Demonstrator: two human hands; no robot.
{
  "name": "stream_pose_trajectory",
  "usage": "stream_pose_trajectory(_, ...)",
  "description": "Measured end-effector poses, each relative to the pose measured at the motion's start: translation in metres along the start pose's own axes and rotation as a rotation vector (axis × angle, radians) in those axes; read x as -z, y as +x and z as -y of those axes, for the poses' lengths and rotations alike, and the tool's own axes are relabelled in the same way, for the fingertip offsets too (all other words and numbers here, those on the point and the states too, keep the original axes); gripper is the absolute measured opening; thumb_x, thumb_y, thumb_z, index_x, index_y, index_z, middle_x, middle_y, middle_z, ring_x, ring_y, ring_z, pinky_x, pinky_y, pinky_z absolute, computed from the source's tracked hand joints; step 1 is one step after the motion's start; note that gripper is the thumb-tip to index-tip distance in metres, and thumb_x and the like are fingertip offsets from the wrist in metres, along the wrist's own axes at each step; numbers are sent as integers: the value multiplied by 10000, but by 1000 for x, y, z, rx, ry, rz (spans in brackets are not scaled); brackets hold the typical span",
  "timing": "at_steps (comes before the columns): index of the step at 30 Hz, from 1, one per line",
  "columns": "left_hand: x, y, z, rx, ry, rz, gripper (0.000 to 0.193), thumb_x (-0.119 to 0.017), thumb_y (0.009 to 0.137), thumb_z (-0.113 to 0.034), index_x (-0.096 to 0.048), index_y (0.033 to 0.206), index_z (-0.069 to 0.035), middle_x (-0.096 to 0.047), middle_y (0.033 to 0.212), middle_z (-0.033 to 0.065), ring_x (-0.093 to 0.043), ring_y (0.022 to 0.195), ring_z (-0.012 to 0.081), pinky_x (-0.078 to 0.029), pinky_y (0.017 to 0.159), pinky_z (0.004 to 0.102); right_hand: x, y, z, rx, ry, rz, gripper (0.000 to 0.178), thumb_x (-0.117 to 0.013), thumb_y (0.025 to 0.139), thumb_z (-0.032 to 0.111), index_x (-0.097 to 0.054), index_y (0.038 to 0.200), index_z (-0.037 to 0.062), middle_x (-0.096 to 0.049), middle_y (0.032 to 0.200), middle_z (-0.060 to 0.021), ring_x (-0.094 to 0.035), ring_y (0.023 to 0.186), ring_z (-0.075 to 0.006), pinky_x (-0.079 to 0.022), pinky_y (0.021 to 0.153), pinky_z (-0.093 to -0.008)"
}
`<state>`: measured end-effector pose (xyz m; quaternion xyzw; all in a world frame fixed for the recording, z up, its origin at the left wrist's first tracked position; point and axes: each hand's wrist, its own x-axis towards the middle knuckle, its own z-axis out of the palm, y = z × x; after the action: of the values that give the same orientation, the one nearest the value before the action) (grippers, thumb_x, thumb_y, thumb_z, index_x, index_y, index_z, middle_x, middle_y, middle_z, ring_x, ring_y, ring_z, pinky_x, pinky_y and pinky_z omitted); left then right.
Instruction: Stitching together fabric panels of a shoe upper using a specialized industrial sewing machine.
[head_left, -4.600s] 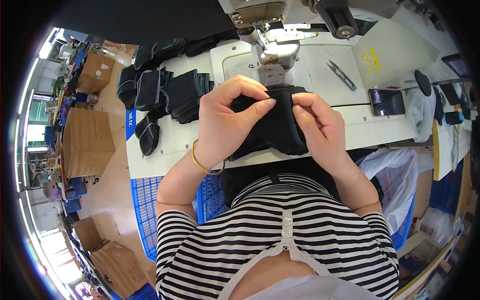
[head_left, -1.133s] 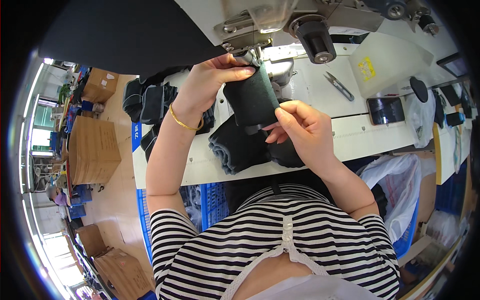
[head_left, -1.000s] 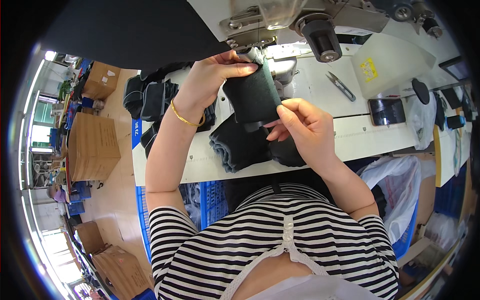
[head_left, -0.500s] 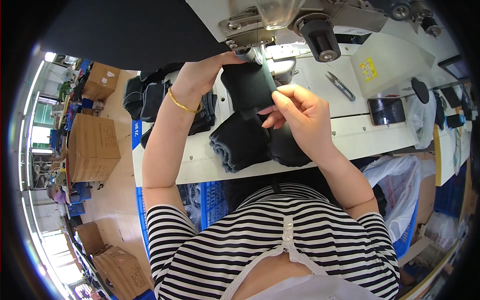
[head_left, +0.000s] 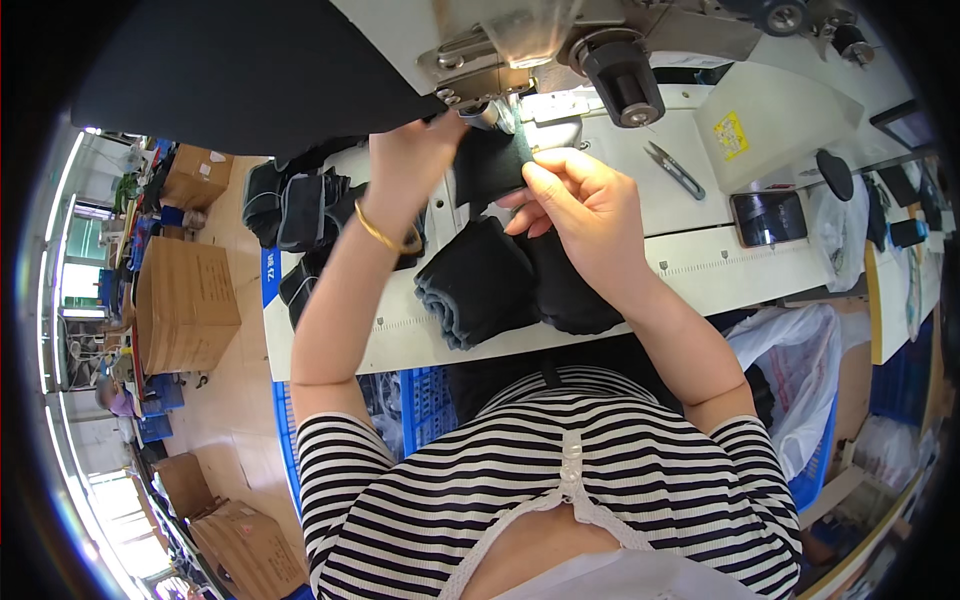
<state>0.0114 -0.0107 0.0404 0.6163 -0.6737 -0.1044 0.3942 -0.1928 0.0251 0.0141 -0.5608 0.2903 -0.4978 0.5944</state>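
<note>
Your right hand [head_left: 590, 215] has moved up toward the needle area since the earlier frame, and less of the black cloth [head_left: 488, 170] hangs below the machine [head_left: 465, 75]. That hand pinches the cloth's right edge between thumb and fingers, probably to keep it straight at the foot. Your left hand [head_left: 415, 160] is apart from it, blurred at the cloth's left side by the foot; whether it grips, I cannot tell. It seems placed to steady that side. Just below, two dark piles [head_left: 475, 285] lie side by side near the table [head_left: 760, 265] edge, likely for easy reach. More bundles [head_left: 310, 205] sit to your left, beyond your forearm. Snips [head_left: 676, 170] and a phone [head_left: 769, 219] rest to the right, apparently clear of the cloth's path.
</note>
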Motion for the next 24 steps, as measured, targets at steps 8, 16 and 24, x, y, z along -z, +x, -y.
stream_pose_trajectory(8, -15, -58, -27, -422, -87, -139, 401, -783, 677, -11, -636, 1051, -13, -605, 1084, 125, -598, 999, 250, -475, 892, 333, 3, 0, -4, 39, -141, -47, 154, -609, 937, 98, -658, 994, -37, -721, 805, -100, -697, 728, -109, -545, 628, -249)
stream_pose_trajectory(16, -14, -62, -33, -177, -247, -58, 348, -749, 703, 13, -654, 1036, -25, -599, 1093, 93, -578, 1017, 180, -448, 882, 289, 7, -5, 2, 96, -178, 2, 185, -625, 921, 111, -656, 1034, -32, -718, 830, -98, -704, 750, -124, -552, 679, -258)
stream_pose_trajectory(24, -21, -60, -42, -511, -4, -289, 258, -762, 697, 15, -686, 937, -38, -626, 924, 75, -602, 846, 221, -467, 764, 321, 10, -3, 4, 113, -179, -6, 174, -587, 946, 119, -653, 991, -36, -710, 792, -98, -702, 715, -126, -544, 653, -251)
